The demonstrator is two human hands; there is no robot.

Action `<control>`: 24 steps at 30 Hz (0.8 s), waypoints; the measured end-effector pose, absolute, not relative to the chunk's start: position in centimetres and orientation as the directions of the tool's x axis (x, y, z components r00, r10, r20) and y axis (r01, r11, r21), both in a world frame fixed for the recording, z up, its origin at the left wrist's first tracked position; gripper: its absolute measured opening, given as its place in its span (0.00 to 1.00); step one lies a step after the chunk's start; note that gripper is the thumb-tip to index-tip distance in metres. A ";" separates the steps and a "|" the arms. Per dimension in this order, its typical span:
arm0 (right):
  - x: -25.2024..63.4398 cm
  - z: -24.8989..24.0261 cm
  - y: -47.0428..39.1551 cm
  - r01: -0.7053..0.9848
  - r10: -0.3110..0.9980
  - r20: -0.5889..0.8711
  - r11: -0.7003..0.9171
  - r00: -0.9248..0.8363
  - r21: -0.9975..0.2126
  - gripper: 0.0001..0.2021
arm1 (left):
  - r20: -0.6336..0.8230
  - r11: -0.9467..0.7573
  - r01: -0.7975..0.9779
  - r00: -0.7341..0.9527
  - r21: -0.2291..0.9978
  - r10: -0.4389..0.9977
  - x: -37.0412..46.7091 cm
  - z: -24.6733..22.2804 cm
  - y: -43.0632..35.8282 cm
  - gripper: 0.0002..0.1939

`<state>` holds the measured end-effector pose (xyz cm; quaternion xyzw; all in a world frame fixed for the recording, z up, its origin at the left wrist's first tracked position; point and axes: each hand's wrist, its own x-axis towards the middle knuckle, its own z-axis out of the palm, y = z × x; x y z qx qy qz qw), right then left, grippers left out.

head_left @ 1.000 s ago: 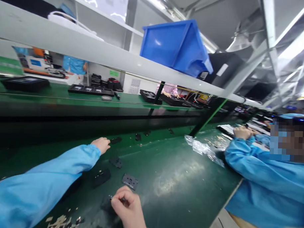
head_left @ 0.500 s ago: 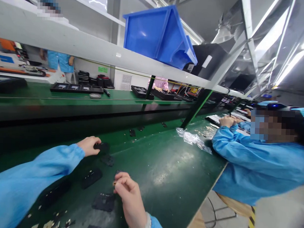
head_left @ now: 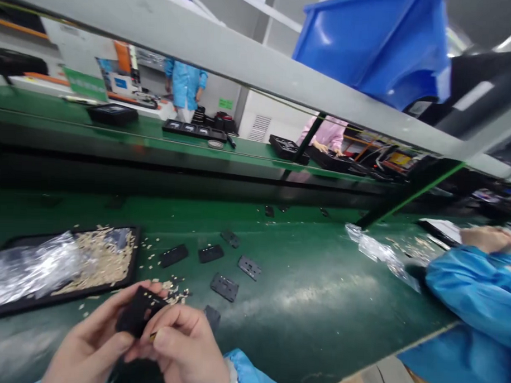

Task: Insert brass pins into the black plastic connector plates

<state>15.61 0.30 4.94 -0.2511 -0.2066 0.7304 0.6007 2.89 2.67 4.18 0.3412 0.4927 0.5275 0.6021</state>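
My left hand (head_left: 93, 339) is closed around a black plastic cover (head_left: 134, 316), held tilted above the bench. Close against it, my right hand (head_left: 191, 345) pinches a small gold-coloured piece (head_left: 152, 337), partly hidden by the fingers. I cannot tell whether that piece touches the cover. Several similar black plastic parts (head_left: 210, 253) lie spread on the green bench beyond my hands. Small beige pieces (head_left: 174, 292) are heaped just behind my fingers.
At left, a black tray (head_left: 136, 249) holds beige pieces and a crumpled clear plastic bag (head_left: 39, 268). Another plastic bag (head_left: 379, 249) lies right, near a co-worker's blue sleeve (head_left: 470, 288). A grey shelf beam (head_left: 243, 62) carrying a blue bin (head_left: 361, 44) crosses overhead.
My left hand was at a black part farther out on the bench; now it holds a black cover close to me, beside my right hand. The view has swung left, showing the tray.
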 end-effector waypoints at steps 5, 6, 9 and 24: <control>16.1 5.2 0.1 -0.275 0.992 -0.081 -0.051 0.096 -0.960 0.10 | -0.415 0.291 -0.540 -0.120 0.789 0.902 1.9 3.1 3.2 0.26; 16.1 5.2 0.1 -0.170 0.992 -0.029 -0.008 0.119 -0.985 0.09 | -0.422 0.291 -0.560 -0.118 0.776 0.899 1.6 3.0 3.2 0.26; 15.5 5.4 0.1 -0.016 0.993 0.071 0.073 0.092 -0.997 0.09 | -0.428 0.299 -0.578 -0.099 0.760 0.898 1.3 3.3 3.1 0.26; 14.0 5.1 0.2 -0.111 0.994 -0.076 -0.068 0.077 -0.992 0.08 | -0.420 0.291 -0.518 -0.150 0.804 0.895 0.9 2.4 3.2 0.30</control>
